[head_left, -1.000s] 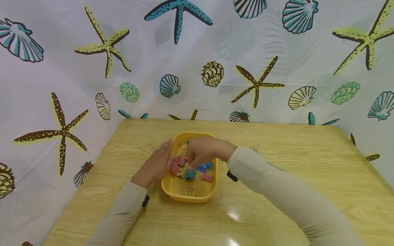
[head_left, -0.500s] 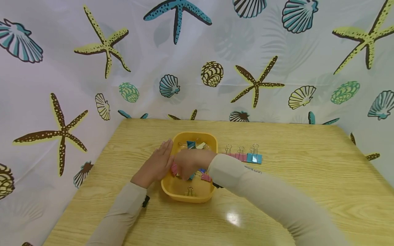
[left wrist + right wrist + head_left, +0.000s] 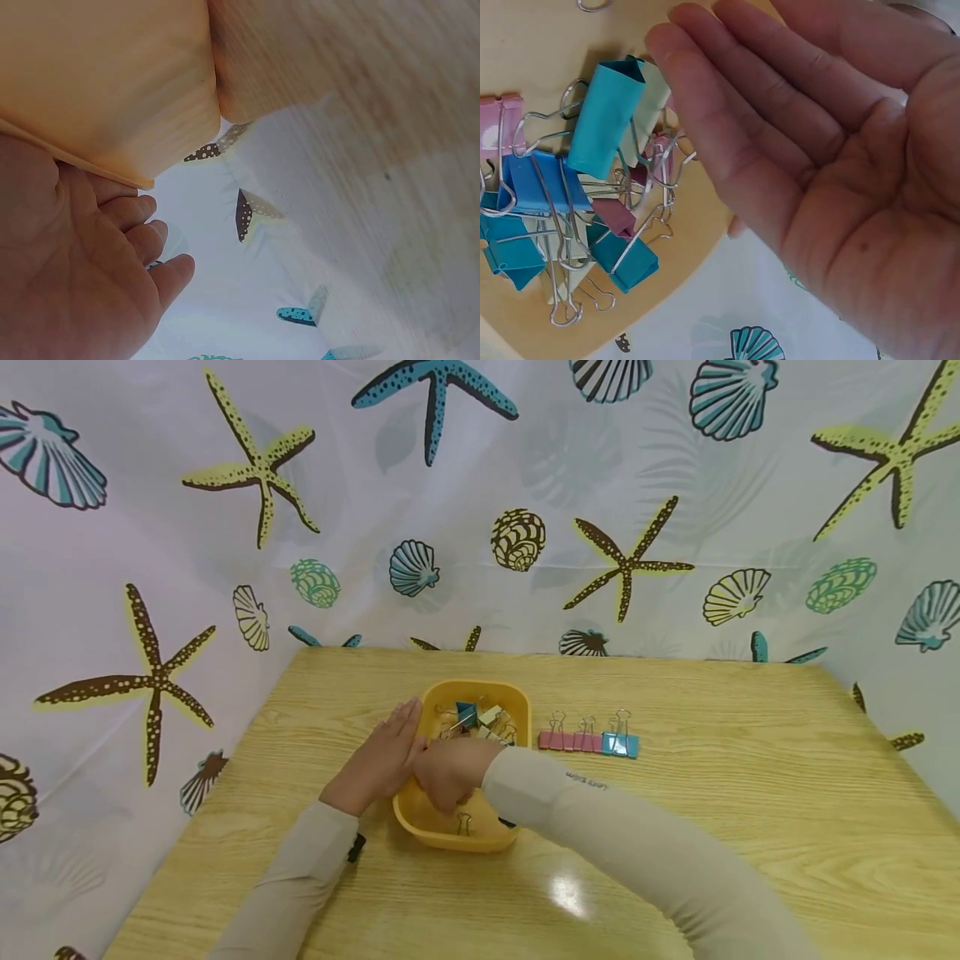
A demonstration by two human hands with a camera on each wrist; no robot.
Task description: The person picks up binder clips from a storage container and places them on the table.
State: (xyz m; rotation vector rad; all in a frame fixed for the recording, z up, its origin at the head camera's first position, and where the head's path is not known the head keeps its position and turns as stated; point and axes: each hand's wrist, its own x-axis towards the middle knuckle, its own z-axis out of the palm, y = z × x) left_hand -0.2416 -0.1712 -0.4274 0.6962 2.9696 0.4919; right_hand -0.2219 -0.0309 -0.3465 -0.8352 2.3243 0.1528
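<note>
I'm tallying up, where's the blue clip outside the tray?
In the head view, right of the yellow tray, the blue clip is rightmost, beside a pink clip.

Hands (image 3: 378, 758) are bare, sleeves (image 3: 311, 860) long and beige; dark lettering (image 3: 587, 781) marks the right sleeve, black pieces (image 3: 356, 848) show beneath both.

On the wood-grain table (image 3: 712, 827), a yellow tray (image 3: 459, 842), two pink binder clips (image 3: 557, 741) and a blue clip (image 3: 630, 747).

Centre of frame: yellow tray (image 3: 480, 843) holds binder clips (image 3: 467, 714); left hand (image 3: 380, 760) rests at its rim, right hand (image 3: 455, 768) dips inside. Right of centre: two pink clips (image 3: 570, 742), one blue clip (image 3: 621, 745).
</note>
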